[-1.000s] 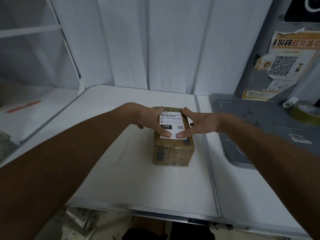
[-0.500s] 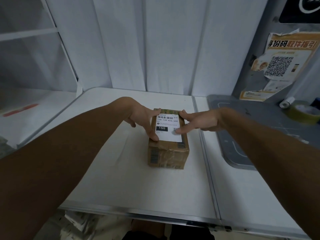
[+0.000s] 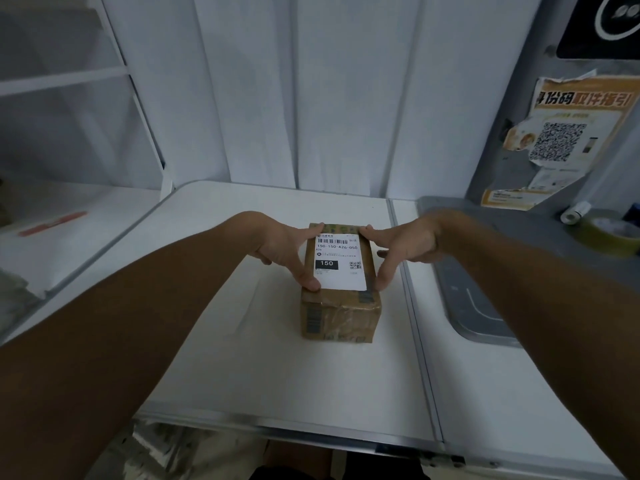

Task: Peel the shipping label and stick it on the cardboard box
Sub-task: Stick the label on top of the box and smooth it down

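A small taped cardboard box (image 3: pixel 341 315) stands in the middle of the white table (image 3: pixel 277 368). A white shipping label (image 3: pixel 341 268) with a barcode, "150" and a QR code lies flat on its top. My left hand (image 3: pixel 280 247) is spread along the box's left top edge, thumb at the label's near-left corner, forefinger at the far-left corner. My right hand (image 3: pixel 405 244) mirrors it on the right edge, thumb at the near-right corner. Both hands touch the box top with fingers apart and hold nothing.
A grey mat (image 3: pixel 478 306) covers the table's right part, with a greenish tape roll (image 3: pixel 609 237) and a small white roll (image 3: pixel 575 211) at its back. A QR-code poster (image 3: pixel 568 140) hangs on the right wall. White curtains are behind, and a shelf (image 3: pixel 69 216) is to the left.
Both thumbs slid off the label's near edge outward to its corners; the right hand moved from the label's face to the box's right edge. The label stays flat on the box.
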